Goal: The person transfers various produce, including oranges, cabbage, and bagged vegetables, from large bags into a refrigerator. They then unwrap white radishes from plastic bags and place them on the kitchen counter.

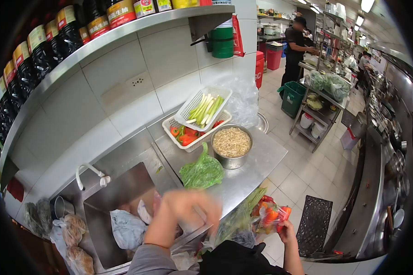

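My left hand [188, 208] is smeared by motion above the front edge of the steel counter, near a green plastic bag [202, 170]; its fingers cannot be made out. My right hand [287, 232] is closed at the right side of a clear plastic bag of red and orange peppers [271, 215], held low over the floor. Beside that bag, long green vegetables in plastic [238, 215] show below the counter edge. On the counter stand a steel pot of pale brown shreds [232, 143], a white basket of cut scallions [205, 109] and, partly under it, a basket of red peppers [186, 137].
The sink [110, 197] holds bagged items [127, 228] beneath a white faucet [92, 173]. A shelf of sauce bottles [69, 34] runs overhead. Rightward are a floor mat [315, 224], a green bin [293, 98], a steel rack [323, 114] and a person in dark clothes [294, 50].
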### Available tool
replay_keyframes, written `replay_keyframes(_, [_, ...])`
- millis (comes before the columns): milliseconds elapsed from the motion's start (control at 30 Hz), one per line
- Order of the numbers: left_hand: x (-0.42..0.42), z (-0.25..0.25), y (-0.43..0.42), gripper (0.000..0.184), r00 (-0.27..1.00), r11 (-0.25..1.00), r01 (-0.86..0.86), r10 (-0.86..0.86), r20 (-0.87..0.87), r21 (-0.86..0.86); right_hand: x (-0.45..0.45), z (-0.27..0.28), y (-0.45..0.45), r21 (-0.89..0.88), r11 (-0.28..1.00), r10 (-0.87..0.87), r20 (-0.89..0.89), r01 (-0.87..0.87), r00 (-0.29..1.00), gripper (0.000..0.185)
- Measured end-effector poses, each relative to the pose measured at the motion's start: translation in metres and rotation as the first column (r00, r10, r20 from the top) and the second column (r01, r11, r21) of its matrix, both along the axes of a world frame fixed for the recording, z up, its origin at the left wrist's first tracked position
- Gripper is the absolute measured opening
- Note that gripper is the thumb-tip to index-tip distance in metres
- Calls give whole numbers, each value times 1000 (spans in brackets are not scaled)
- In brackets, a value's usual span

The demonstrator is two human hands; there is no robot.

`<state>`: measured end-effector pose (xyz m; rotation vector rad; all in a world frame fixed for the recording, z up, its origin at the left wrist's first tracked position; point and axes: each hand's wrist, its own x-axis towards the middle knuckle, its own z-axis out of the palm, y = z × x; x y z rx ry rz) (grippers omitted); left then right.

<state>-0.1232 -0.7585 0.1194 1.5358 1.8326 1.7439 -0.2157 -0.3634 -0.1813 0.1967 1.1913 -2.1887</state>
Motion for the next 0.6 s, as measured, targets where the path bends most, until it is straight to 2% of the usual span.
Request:
replay_keyframes(33, [-11, -16, -31, 23, 833, 848, -527, 528, 165, -53, 0, 5, 1, -1, 1000, -3, 2, 3, 1000, 46])
replay_keyframes(67, [-37, -22, -51, 23, 525, 639, -754, 727, 442, -156, 3, 15, 5, -11, 999, -50, 11, 50, 999, 46])
replay_keyframes(100, [-75, -51, -80, 25, 340, 441, -893, 791, 509, -89, 2, 21, 7, -20, 995, -96, 20, 96, 995, 47])
replay_keyframes(133, [-104, -72, -106, 26, 130, 231, -971, 730, 671, -64, 0, 14, 18, -39, 993, -111, 31, 112, 993, 47])
replay_keyframes(200, [-167, -142, -179, 29, -58, 80, -991, 482, 874, -111, -3, 13, 31, -53, 987, -153, 33, 154, 988, 47])
replay_keyframes(233, [-196, -167, -204, 29, -60, 79, -991, 480, 875, -111, -4, 16, 35, -77, 977, -199, 31, 201, 980, 47])
replay_keyframes(300, [-243, -203, -240, 32, -11, 61, -998, 195, 981, -23, -5, 27, 39, -111, 955, -275, 23, 276, 961, 43])
replay_keyframes(333, [-260, -214, -250, 32, -11, 63, -998, 192, 981, -23, -8, 22, 47, -123, 944, -308, 1, 306, 951, 43])
replay_keyframes(400, [-283, -230, -258, 36, -126, 60, -986, 355, 926, -158, -8, 35, 52, -132, 920, -375, -20, 369, 927, 42])
replay_keyframes(433, [-283, -224, -249, 36, -129, 62, -985, 351, 928, -160, -11, 35, 61, -142, 909, -399, -26, 392, 916, 41])
replay_keyframes(500, [-269, -180, -212, 38, -241, -97, -969, 562, 791, -226, -16, 56, 62, -100, 875, -483, -90, 474, 871, 40])
replay_keyframes(533, [-262, -153, -193, 40, -290, -229, -955, 568, 770, -191, -20, 70, 66, -81, 885, -465, -130, 458, 876, 39])
replay_keyframes(567, [-263, -144, -201, 40, -297, -225, -953, 566, 769, -202, -20, 104, 50, -54, 880, -473, -187, 471, 861, 33])
replay_keyframes(600, [-261, -135, -218, 39, -359, -218, -933, 597, 718, -286, -35, 80, 79, -129, 925, -379, -210, 358, 901, 26])
